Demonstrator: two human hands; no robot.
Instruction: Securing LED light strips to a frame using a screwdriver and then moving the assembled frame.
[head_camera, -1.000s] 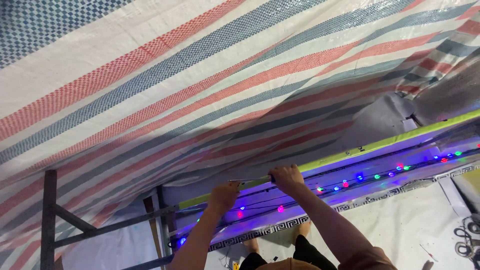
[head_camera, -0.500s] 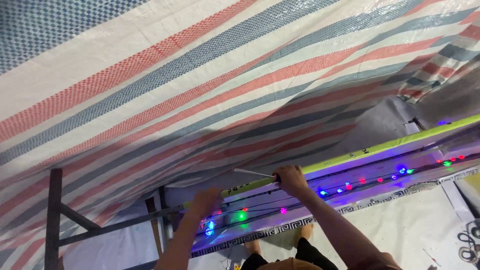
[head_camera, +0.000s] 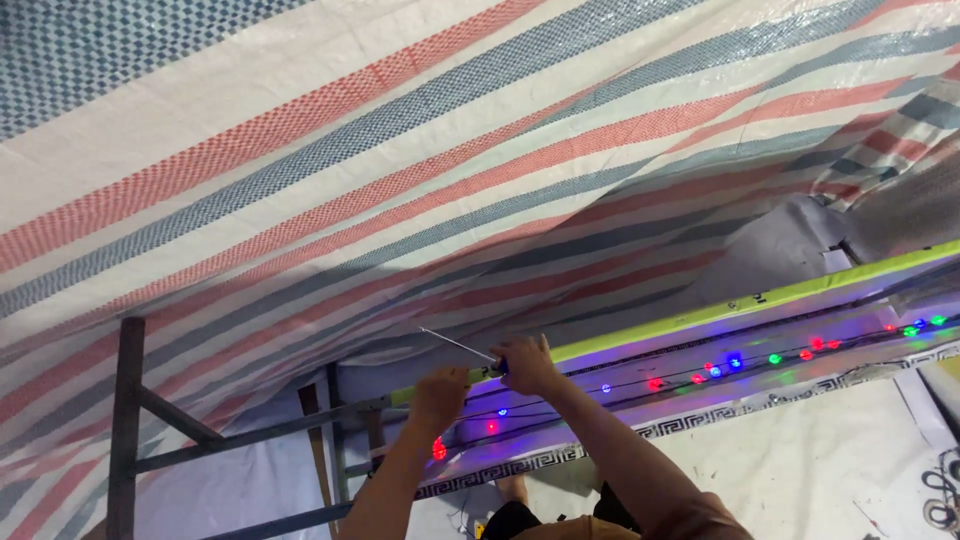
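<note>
Reaching up: both hands at the yellow-green bar (head_camera: 760, 298) under the striped tarp (head_camera: 400, 170).
Right hand (head_camera: 527, 364): grip wrapped round the bar's near end, w/ a thin metal rod (head_camera: 458, 346) poking out up-left from the fist.
Left hand (head_camera: 440, 388): just beside the right, on the bar's end; grip open or shut, can't tell.
Lights: string of coloured bulbs (head_camera: 720, 370) runs along below the bar, lit red, blue, green.
Step, prob.: fixing sth at the bar end w/ the rod.
Next move calls for: steady hold, rod tip fed in straight, clear of the light wire.
Frame: dark metal scaffold (head_camera: 128, 420) at left.
</note>
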